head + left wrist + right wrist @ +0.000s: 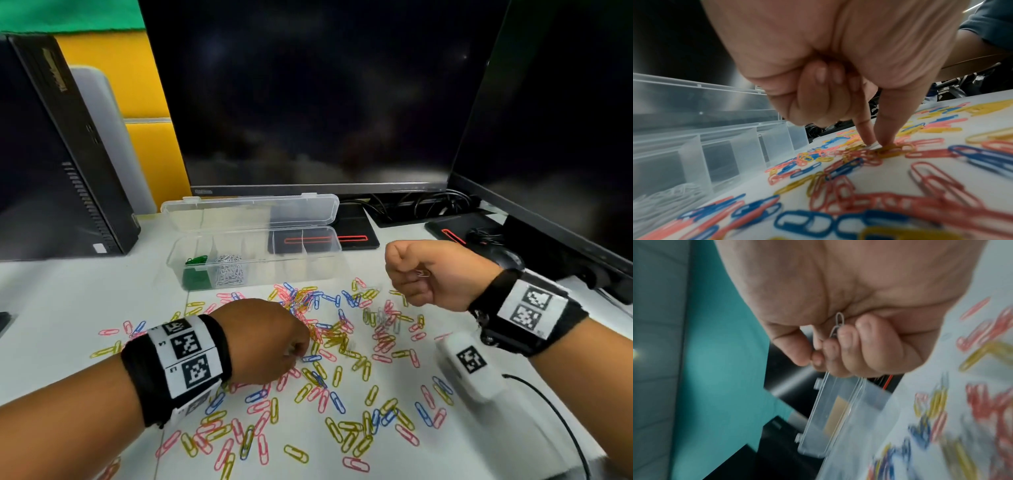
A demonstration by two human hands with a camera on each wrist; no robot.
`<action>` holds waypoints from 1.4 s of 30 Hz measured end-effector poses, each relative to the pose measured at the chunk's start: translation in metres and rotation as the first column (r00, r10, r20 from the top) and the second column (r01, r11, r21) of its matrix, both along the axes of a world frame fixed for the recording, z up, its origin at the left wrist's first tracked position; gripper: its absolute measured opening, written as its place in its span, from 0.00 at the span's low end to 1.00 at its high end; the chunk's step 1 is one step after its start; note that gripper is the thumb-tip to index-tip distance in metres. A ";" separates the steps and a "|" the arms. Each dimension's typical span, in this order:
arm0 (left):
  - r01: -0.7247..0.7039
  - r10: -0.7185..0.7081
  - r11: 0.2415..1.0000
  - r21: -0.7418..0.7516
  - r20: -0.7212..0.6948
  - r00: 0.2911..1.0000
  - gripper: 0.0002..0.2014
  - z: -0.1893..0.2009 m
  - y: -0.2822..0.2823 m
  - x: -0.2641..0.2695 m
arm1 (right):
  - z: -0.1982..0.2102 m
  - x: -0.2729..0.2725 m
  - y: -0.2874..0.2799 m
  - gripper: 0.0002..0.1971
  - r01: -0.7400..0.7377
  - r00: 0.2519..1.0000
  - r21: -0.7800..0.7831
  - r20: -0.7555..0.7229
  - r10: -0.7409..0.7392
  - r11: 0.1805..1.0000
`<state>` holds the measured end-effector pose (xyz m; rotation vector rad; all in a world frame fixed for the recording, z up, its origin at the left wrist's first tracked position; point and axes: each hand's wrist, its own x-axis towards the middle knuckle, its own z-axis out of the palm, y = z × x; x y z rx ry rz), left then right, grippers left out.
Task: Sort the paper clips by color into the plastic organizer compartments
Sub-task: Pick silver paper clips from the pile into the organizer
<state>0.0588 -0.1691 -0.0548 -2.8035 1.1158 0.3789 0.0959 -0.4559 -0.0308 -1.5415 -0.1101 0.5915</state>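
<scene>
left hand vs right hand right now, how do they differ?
The left hand is low over the loose clips on the table; the right hand is raised above them. The left pinches at a clip with thumb and forefinger; the right is fisted round silver clips. Both wear marker wristbands.

"L3", perhaps, on left wristband (178,356)
</scene>
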 end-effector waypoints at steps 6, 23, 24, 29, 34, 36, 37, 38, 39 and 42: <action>-0.027 0.029 0.998 0.051 -0.038 0.999 0.07 0.003 -0.005 0.001 | -0.004 0.004 -0.027 0.14 0.085 0.918 -0.793 0.298 0.261 0.603; 0.075 -0.075 0.979 0.190 -0.005 0.997 0.12 0.010 -0.008 -0.007 | -0.028 -0.017 -0.013 0.05 0.124 0.674 -0.974 0.224 0.704 0.190; 0.083 -0.084 0.976 0.200 -0.008 0.996 0.12 0.009 -0.006 -0.008 | -0.030 -0.017 -0.013 0.05 0.137 0.660 -0.968 0.246 0.710 0.208; 0.075 -0.069 0.989 0.127 -0.047 0.997 0.20 0.008 0.006 -0.009 | -0.033 -0.012 -0.015 0.05 0.111 0.664 -0.964 0.253 0.704 0.241; 0.037 -0.036 0.999 0.001 -0.139 0.990 0.16 0.008 0.014 -0.008 | -0.029 -0.014 -0.010 0.05 0.074 0.709 -0.969 0.218 0.670 0.237; 0.015 -0.019 0.999 -0.029 -0.133 0.991 0.14 0.011 0.015 -0.006 | -0.019 -0.012 -0.005 0.08 0.028 0.760 -0.930 0.259 0.596 0.367; 0.019 -0.021 1.000 -0.020 -0.123 0.992 0.14 0.012 0.014 -0.006 | -0.015 -0.010 -0.003 0.11 -0.003 0.811 -0.860 0.296 0.505 0.510; 0.027 -0.027 1.000 -0.002 -0.113 0.993 0.14 0.012 0.012 -0.007 | -0.013 -0.009 0.000 0.14 -0.046 0.888 -0.722 0.287 0.359 0.690; 0.036 -0.034 0.999 0.019 -0.104 0.994 0.14 0.012 0.009 -0.008 | -0.012 -0.009 0.003 0.14 -0.092 0.963 -0.480 0.181 0.201 0.872; 0.062 -0.056 0.991 0.118 -0.057 0.997 0.13 0.009 0.000 -0.016 | -0.016 -0.010 0.015 0.07 -0.050 0.968 0.282 -0.224 0.117 0.958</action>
